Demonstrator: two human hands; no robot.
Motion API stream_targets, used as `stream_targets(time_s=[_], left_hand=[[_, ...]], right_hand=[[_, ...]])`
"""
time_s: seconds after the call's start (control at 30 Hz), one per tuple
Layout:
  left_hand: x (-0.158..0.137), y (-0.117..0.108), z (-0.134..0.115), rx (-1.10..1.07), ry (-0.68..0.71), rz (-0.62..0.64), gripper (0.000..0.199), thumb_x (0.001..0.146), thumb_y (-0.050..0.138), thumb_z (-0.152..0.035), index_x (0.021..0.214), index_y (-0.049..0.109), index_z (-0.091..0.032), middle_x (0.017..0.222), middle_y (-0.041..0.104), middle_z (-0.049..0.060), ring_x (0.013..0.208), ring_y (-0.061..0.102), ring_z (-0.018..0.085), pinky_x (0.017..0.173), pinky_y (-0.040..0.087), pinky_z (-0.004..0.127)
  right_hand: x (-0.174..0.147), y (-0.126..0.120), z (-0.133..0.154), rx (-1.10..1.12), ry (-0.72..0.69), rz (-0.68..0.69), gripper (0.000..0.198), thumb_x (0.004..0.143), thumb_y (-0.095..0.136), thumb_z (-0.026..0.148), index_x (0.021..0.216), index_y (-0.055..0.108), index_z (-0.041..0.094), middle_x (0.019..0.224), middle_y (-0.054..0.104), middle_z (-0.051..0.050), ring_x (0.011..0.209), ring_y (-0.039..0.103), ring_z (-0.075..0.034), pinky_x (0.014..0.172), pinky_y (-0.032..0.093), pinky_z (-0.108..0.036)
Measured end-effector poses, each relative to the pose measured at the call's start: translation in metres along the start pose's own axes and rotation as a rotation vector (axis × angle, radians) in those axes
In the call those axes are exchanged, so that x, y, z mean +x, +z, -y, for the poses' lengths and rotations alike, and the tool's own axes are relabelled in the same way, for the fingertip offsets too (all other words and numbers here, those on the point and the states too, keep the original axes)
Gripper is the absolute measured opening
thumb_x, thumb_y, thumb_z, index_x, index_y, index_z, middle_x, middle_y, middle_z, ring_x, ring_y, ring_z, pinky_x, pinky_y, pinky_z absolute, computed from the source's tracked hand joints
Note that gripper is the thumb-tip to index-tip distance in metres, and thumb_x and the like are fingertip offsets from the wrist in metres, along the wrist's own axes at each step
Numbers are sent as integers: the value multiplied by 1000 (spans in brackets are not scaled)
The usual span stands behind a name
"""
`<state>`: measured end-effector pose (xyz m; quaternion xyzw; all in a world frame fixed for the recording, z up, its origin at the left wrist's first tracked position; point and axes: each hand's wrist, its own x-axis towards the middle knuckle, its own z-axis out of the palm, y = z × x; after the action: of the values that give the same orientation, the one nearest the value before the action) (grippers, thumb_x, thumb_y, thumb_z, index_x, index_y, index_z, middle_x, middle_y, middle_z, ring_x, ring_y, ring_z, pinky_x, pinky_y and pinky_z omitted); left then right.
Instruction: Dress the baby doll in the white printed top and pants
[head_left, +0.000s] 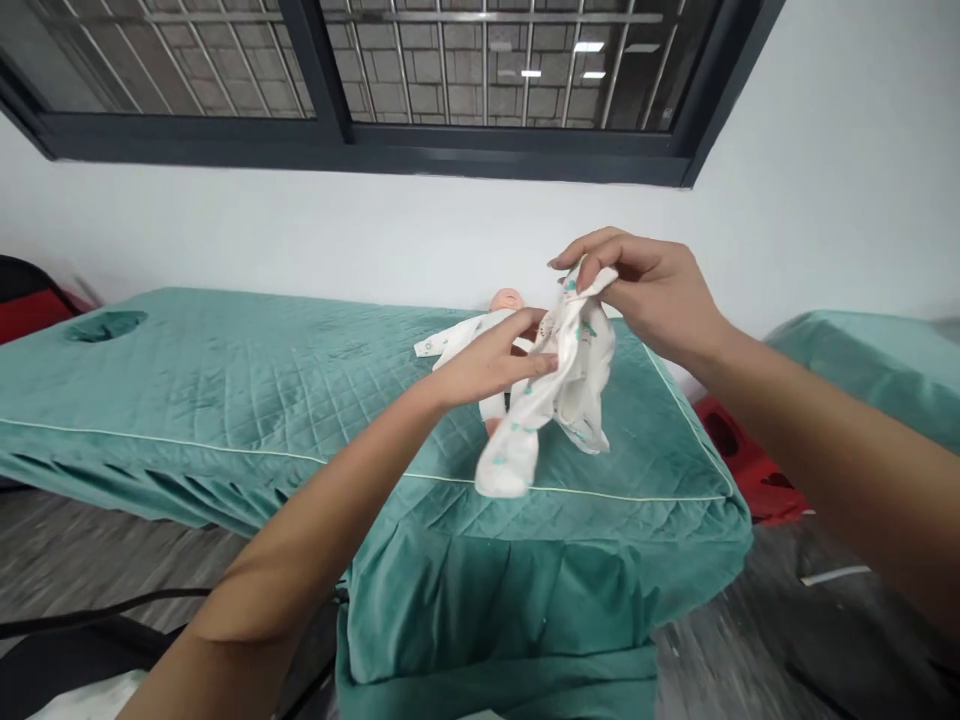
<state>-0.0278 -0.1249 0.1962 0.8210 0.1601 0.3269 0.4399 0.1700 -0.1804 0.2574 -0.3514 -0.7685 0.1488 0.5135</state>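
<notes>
A small white baby garment [577,370] with a green print hangs crumpled in the air above the near edge of the bed. My right hand [637,280] pinches its top between thumb and fingers. From the left, my left hand [495,360] grips the cloth lower down, thumb in front, fingertips partly hidden behind the fabric. Behind the hands a baby doll [507,299] lies on the bed, its head toward the wall. The doll's white printed clothing [457,338] shows with one sleeve stretched left, while the garment and my left hand cover much of its body.
A green quilted cover [262,370] lies over the bed, which has a face hole [106,325] at the left. Behind stands a white wall with a dark-framed barred window [495,150]. Red items [750,460] and another green-covered surface [870,350] are at the right.
</notes>
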Motion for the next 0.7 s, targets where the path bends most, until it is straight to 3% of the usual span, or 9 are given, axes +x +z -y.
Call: stream_targets(time_s=[0.17,0.27,0.33,0.4,0.5,0.6,0.7], left_hand=[[10,13,0,-187,-31,-230,24,86,68,-40,95,60,-19,91,66,4,85,64,16,75,51,30],[15,7,-13,-201,0,-359,26,88,67,-43,87,56,-19,80,62,1,78,63,15,67,49,27],[17,-3,-26,-187,36,-414,27,90,65,-45,85,55,-19,77,58,0,79,64,15,65,48,25],[17,-16,-42,-156,50,-434,28,90,65,-43,82,54,-19,74,54,0,79,64,15,63,47,24],[15,-39,-68,-69,44,-392,25,89,68,-35,78,54,-17,70,51,-1,75,63,14,61,45,22],[13,-58,-92,58,65,-373,21,93,61,-27,78,55,-13,69,48,-3,73,62,11,66,43,22],[13,-68,-102,147,85,-428,22,97,51,-21,78,55,-12,70,47,-2,78,63,10,72,42,23]], right_hand=[[6,3,-8,64,105,-35,11,87,65,23,96,71,24,117,66,-2,108,62,-19,84,54,-32],[12,-5,-9,144,144,-47,25,85,71,27,110,67,23,106,68,-2,95,63,-16,81,53,-30],[18,-14,-9,192,180,47,40,78,79,28,115,64,22,95,67,0,86,63,-16,75,52,-29],[27,-23,-6,154,220,247,43,69,85,28,108,67,21,85,66,2,81,63,-16,72,51,-29],[44,-32,-1,-42,223,481,23,64,85,21,81,70,21,74,65,4,79,63,-18,71,50,-29],[60,-37,2,-176,145,420,11,69,77,17,67,68,21,66,62,5,80,64,-18,77,50,-31],[68,-37,4,-222,82,378,8,72,74,16,68,68,20,68,62,5,84,64,-19,84,49,-35]])
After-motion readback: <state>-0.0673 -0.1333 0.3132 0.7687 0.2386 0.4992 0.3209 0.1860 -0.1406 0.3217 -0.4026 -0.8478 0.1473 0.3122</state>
